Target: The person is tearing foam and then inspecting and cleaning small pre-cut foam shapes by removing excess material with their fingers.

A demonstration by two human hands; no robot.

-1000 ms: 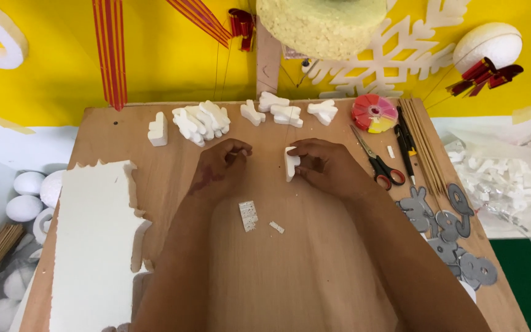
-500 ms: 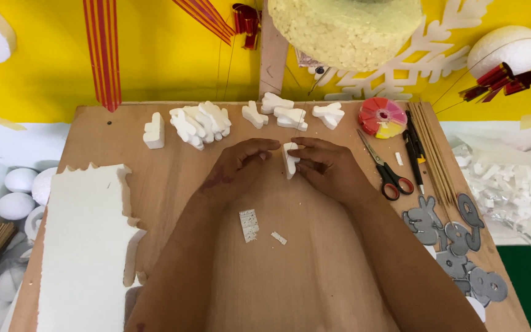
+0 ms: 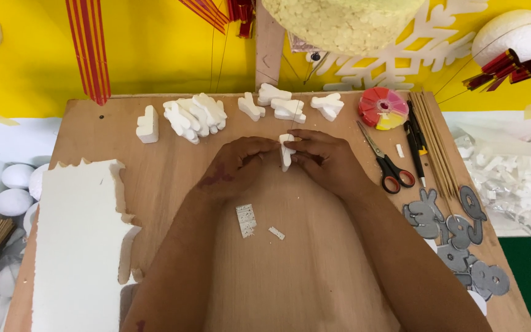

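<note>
The left hand (image 3: 241, 163) and the right hand (image 3: 327, 160) are meeting over the middle of the counter (image 3: 314, 270), both pinching one small white foam piece (image 3: 286, 152) between their fingertips. The piece is standing with its long axis running away from the person, its top end pointing toward the far edge of the counter and its lower end hanging just clear of, or barely touching, the wood; which one cannot be told.

Just nearer the person than the foam piece, two white scraps (image 3: 246, 219) are lying flat on the counter. Beyond the foam piece, a row of white foam shapes (image 3: 195, 115) is sitting along the far edge. To the right of the foam piece, scissors (image 3: 387, 161) with red and black handles are lying with their blades pointing away, and past them a round bead box (image 3: 383, 108) and thin wooden sticks (image 3: 432, 144). Further right and nearer, grey cut-outs (image 3: 456, 233) are lying in a cluster. Well to the left of the foam piece, a big white foam slab (image 3: 78, 246) is covering the counter's near left corner.
</note>
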